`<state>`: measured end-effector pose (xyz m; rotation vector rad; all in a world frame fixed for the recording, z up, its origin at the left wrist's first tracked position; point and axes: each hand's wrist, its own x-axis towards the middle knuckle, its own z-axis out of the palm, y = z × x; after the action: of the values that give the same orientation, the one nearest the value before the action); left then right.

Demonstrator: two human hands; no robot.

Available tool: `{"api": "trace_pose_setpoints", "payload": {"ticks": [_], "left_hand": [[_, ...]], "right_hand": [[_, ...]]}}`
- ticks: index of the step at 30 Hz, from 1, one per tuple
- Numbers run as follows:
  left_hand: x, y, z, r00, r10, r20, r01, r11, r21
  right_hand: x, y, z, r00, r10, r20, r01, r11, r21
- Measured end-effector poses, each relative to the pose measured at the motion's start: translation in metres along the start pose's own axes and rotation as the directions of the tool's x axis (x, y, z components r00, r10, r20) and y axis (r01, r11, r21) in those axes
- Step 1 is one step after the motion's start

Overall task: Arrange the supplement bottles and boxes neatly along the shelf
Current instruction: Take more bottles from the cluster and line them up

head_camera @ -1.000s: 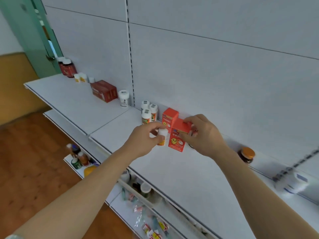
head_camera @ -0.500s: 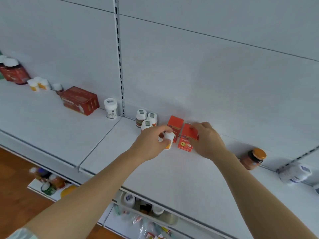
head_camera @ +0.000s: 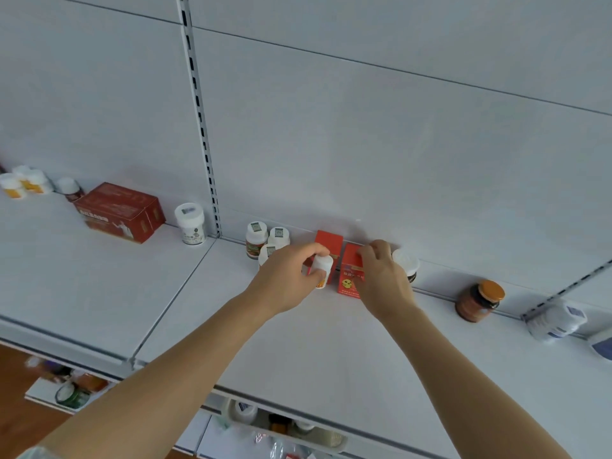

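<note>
White bottle (head_camera: 322, 268) in left grip (head_camera: 287, 276); red box (head_camera: 350, 276) half-hidden under right grip (head_camera: 381, 279).

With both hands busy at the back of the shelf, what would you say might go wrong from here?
The left hand holds a small white bottle close to three white-capped bottles; a nudge might topple them. The right hand grips a red box beside another red box and a white-lidded jar, so sliding it could push either out of line.
</note>
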<state>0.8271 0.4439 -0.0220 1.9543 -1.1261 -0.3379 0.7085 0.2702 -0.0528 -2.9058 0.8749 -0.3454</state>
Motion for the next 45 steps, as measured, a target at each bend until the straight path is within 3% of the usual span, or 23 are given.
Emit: {"api": "trace_pose_setpoints", "payload": {"ticks": [15,24,31,38,45], "left_hand": [[0.012,-0.009,0.006,0.998,-0.014,-0.061,0.015,1.000,0.016],[0.010,0.000,0.007,0.996,0.002,-0.094,0.002,0.999,0.042],[-0.004,-0.003,-0.009,0.988,-0.019,-0.152,0.029,0.998,0.062],[-0.027,-0.020,-0.043,0.980,-0.001,-0.198,0.011,0.999,0.051],[-0.070,-0.071,-0.112,0.970,0.019,-0.243,-0.001,0.997,0.076]], "right_hand": [[0.002,0.004,0.015,0.971,-0.098,-0.218,0.128,0.983,0.128],[0.004,0.003,0.015,0.971,-0.149,-0.190,0.139,0.988,-0.062],[0.001,-0.007,-0.010,0.888,-0.291,-0.357,0.293,0.955,-0.049],[-0.004,-0.049,-0.014,0.860,-0.359,-0.362,0.372,0.928,-0.036],[-0.011,-0.138,-0.006,0.867,-0.358,-0.347,0.371,0.928,-0.032]]}}
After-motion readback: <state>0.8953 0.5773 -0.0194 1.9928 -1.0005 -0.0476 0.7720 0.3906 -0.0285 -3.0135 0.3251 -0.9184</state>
